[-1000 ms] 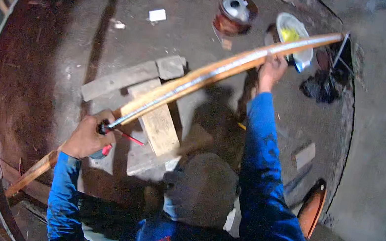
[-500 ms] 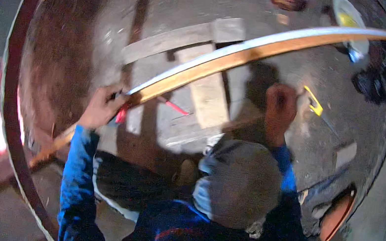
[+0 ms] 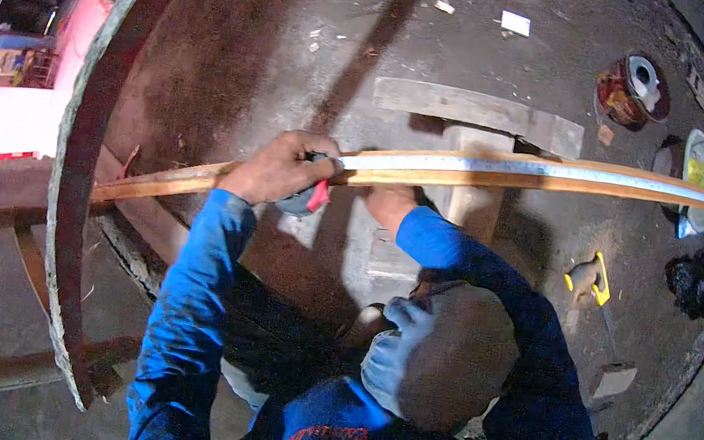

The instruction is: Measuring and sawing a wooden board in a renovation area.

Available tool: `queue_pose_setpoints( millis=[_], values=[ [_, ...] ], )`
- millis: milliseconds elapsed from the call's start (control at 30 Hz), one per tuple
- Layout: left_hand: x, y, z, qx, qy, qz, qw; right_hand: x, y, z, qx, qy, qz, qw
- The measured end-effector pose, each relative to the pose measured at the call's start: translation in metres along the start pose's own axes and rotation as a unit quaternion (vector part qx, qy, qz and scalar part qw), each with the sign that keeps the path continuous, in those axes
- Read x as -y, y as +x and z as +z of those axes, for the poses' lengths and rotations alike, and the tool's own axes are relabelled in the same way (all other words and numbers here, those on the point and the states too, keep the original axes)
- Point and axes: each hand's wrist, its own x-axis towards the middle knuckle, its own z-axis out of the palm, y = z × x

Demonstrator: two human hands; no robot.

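A long wooden strip (image 3: 166, 183) crosses the view from the left to the far right. Along it runs the pale blade of a tape measure (image 3: 559, 171), pulled out to the strip's right end. My left hand (image 3: 273, 170) is closed around the tape measure's dark and red case (image 3: 298, 201), pressed against the strip. Just right of the case, my right hand (image 3: 390, 208) is at the strip's near edge. Its fingers are mostly hidden by the wood, so whether it grips anything does not show.
Boards (image 3: 451, 105) lie on the floor beyond and under the strip. To the right are a yellow-handled saw (image 3: 602, 280), a block (image 3: 613, 379), a black bag (image 3: 693, 282), a pale basin (image 3: 700, 172) and a reddish bucket (image 3: 631, 89). A raised edge (image 3: 71, 178) curves along the left.
My right hand has moved left, from near the saw to beside the tape case. A red, thin tool on the boards there no longer shows. The whole view has turned.
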Motion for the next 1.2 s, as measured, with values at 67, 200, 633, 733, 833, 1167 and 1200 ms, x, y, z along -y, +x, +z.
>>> queue_pose_setpoints(
  millis=[67,200,633,733,833,1167,1200],
  values=[
    [0.010,0.010,0.002,0.016,-0.009,0.022,1.000,-0.028,0.007,0.026,0.028,-0.007,0.023,0.999],
    [0.015,0.014,0.012,-0.049,0.017,0.000,0.999,-0.032,-0.001,0.047,-0.007,-0.030,0.035,0.999],
    [0.032,0.018,0.001,0.001,0.027,-0.013,1.000,0.071,-0.047,-0.082,0.051,-0.012,-0.277,0.960],
    [0.023,0.014,0.003,-0.010,0.028,-0.007,1.000,0.062,-0.066,-0.107,0.085,-0.046,-0.246,0.965],
    [0.027,0.013,0.004,-0.013,0.040,-0.007,0.999,0.058,-0.082,-0.132,0.071,-0.035,-0.198,0.977],
    [0.030,0.004,0.000,-0.022,0.040,0.058,0.997,0.028,-0.130,-0.175,-0.027,0.097,0.049,0.994],
    [0.031,0.004,-0.001,-0.022,0.041,0.060,0.997,0.023,-0.134,-0.176,-0.039,0.073,0.092,0.992]
  ],
)
